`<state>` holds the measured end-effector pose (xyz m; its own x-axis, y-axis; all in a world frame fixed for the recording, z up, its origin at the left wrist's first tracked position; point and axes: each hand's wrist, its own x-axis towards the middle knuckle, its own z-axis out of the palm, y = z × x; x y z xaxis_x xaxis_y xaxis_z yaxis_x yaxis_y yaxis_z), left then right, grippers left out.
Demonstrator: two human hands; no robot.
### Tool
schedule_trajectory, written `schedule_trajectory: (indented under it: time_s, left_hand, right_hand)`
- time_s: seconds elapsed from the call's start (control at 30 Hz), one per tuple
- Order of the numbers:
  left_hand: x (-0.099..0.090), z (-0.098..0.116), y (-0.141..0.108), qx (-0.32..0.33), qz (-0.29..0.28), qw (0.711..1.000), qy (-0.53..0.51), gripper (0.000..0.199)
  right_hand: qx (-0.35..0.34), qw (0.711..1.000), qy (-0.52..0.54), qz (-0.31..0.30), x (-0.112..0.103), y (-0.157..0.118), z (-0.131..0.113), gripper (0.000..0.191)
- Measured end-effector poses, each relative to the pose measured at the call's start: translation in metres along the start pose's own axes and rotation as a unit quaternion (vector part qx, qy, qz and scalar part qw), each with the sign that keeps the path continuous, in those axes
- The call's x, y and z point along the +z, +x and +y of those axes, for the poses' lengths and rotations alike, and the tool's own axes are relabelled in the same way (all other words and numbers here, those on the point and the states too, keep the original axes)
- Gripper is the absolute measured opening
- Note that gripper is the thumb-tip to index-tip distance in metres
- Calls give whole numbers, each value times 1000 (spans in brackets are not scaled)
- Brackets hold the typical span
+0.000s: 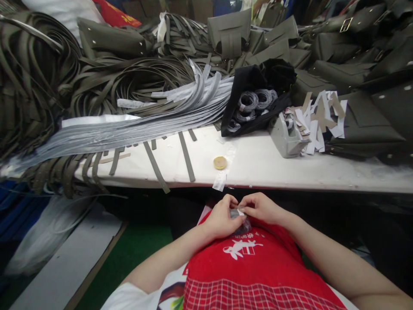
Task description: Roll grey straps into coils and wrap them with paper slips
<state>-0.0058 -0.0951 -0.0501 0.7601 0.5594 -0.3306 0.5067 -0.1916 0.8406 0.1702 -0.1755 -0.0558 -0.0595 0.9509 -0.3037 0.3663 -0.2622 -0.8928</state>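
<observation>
Just below the table's front edge, over the red apron [226, 269], my left hand [222, 219] is closed round a small grey coil [235, 214] with a bit of white on it. My right hand [260, 207] has its thumb and fingers pinched at the coil's upper right side, by the white piece. Both hands nearly touch at the fingertips. The lower part of the coil looks glossy and is partly hidden by my left thumb.
On the white table [251, 168] lie a round yellow-rimmed disc [220, 162], a grey tape dispenser [286, 135], paper strips [319, 120], a black bag [240, 86] holding grey coils [248, 101], long grey strips [129, 133], and dark straps [185, 157]. Dark leather-like pieces [358, 116] are heaped behind.
</observation>
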Motion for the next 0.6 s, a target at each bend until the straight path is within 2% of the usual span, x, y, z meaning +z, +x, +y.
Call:
schedule_trajectory:
  time_s: [0.07, 0.13, 0.17, 0.23, 0.3, 0.43, 0.5, 0.53, 0.6]
  left_hand:
    - [-6, -9, 4, -54, -104, 991, -60, 34]
    - [-14, -15, 9, -101, -203, 957, -180, 39]
    - [-17, -17, 11, -110, -226, 936, -248, 41]
    - [-21, -17, 16, -111, -214, 902, -357, 43]
    - [-22, -13, 21, -117, -179, 887, -409, 41]
    - [-19, -1, 30, -104, -151, 904, -386, 43]
    - [-18, 3, 33, -86, -144, 915, -367, 48]
    - [-19, 3, 34, -79, -135, 918, -365, 51]
    - [-19, 3, 36, -69, -115, 919, -371, 55]
  right_hand:
    - [-63, 994, -88, 14, 3, -6, -3, 23]
    - [-134, 976, -169, 14, 6, -13, -4, 33]
    - [-162, 967, -197, 17, 7, -17, -3, 38]
    - [-195, 953, -227, 39, 9, -22, 1, 49]
    - [-204, 946, -245, 63, 12, -25, 6, 55]
    - [-212, 940, -249, 102, 7, -29, 5, 57]
    - [-214, 932, -255, 143, -15, -30, 3, 52]
    - [-206, 924, -262, 189, -34, -31, 3, 47]
    - [-160, 885, -269, 344, -85, -32, 4, 36]
